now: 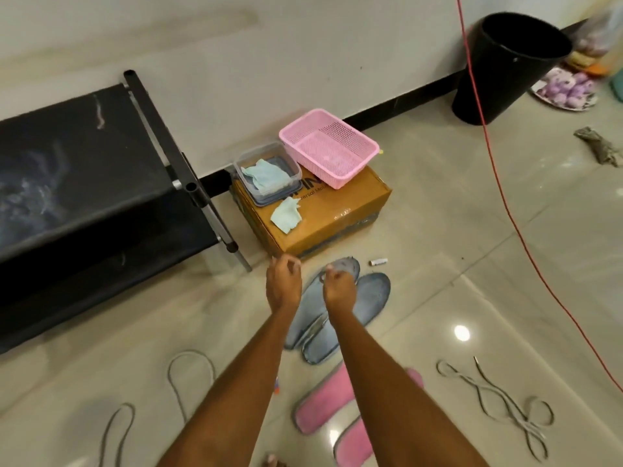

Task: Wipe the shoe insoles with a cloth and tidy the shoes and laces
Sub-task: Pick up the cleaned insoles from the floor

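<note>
**Insoles on the tile, cloth not yet in hand**

Insoles (pixel 354 308), two grey-blue foam-like pads, lie side by side on the glossy floor just in front of the cardboard box (pixel 323 217). They look light, thin and floppy, so lifting one by its edge near the heel or toe should serve best. The right hand (pixel 338 286) hovers over the toe end, fingers curled; whether they pinch anything I cannot tell. The left hand (pixel 283 281) hangs beside it, fingers loosely curled, holding nothing visible. A soft, crumpled pale cloth (pixel 286 215) rests on the box. Limp grey laces (pixel 499 396) sprawl nearby.
</note>
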Demonstrator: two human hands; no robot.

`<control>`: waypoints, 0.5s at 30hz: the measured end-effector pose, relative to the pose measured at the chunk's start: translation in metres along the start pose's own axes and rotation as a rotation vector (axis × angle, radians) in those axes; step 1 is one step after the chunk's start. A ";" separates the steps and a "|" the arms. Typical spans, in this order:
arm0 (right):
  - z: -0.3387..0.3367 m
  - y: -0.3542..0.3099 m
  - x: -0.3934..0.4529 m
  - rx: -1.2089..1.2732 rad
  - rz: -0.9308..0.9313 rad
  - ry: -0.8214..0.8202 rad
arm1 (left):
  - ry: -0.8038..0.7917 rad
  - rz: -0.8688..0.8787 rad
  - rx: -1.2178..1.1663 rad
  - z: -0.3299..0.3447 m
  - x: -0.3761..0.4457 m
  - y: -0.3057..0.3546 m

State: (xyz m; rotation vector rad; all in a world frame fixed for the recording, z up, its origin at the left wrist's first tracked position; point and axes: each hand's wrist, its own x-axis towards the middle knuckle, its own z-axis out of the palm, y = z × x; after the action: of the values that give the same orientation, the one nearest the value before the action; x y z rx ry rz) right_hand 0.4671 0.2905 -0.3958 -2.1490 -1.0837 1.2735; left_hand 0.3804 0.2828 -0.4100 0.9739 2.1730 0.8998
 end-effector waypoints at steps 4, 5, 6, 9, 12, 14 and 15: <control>-0.007 0.069 -0.013 -0.107 0.177 0.000 | -0.156 -0.102 0.180 0.013 -0.025 -0.065; -0.007 0.078 -0.011 -0.114 0.216 0.016 | -0.182 -0.111 0.221 0.016 -0.025 -0.075; -0.008 0.085 -0.009 -0.118 0.243 0.028 | -0.202 -0.117 0.256 0.018 -0.023 -0.082; -0.007 0.093 0.005 -0.105 0.363 0.032 | -0.248 -0.121 0.333 0.030 -0.013 -0.090; -0.004 0.097 0.021 -0.265 0.495 0.200 | -0.317 -0.154 0.420 0.045 -0.003 -0.088; -0.002 0.097 0.030 -0.321 0.491 0.250 | -0.330 -0.148 0.468 0.056 0.004 -0.086; -0.002 0.099 0.035 -0.334 0.509 0.257 | -0.324 -0.133 0.491 0.060 0.007 -0.086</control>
State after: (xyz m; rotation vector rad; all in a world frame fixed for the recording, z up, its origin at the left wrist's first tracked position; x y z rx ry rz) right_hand 0.5190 0.2582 -0.4809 -2.8789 -0.7019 1.0127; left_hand 0.3857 0.2656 -0.5131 1.0925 2.1763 0.1238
